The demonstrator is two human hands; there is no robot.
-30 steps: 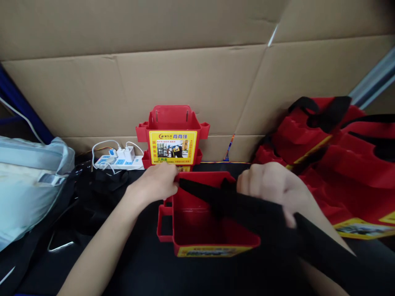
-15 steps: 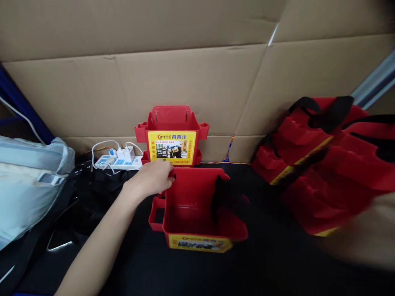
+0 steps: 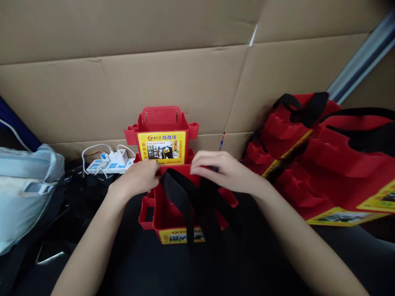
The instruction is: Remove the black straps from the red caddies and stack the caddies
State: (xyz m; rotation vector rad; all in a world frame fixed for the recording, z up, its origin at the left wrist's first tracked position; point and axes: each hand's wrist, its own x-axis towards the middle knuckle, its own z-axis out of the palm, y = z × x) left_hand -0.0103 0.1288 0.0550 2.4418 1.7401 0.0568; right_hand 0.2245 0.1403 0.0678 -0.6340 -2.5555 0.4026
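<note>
A red plastic tool box with side loops and a yellow picture label sits in front of me. My left hand is closed on the left end of its raised back edge. Black webbing strap loops over the back panel and hangs across the box's opening and front. At the right end of that back edge, my right hand is closed with bent fingers around part of the strap; the exact grip is partly hidden. Directly behind stands a second red tool box of the same kind.
Several red tool boxes with black straps stand at the right. Toward the left lie a white power strip with plugs and a pale blue bag. A cardboard wall closes off the back of the black surface.
My right hand has come in from the right to the box's back edge. The black strap now drapes over the box's middle. My left hand keeps its hold on the edge.
</note>
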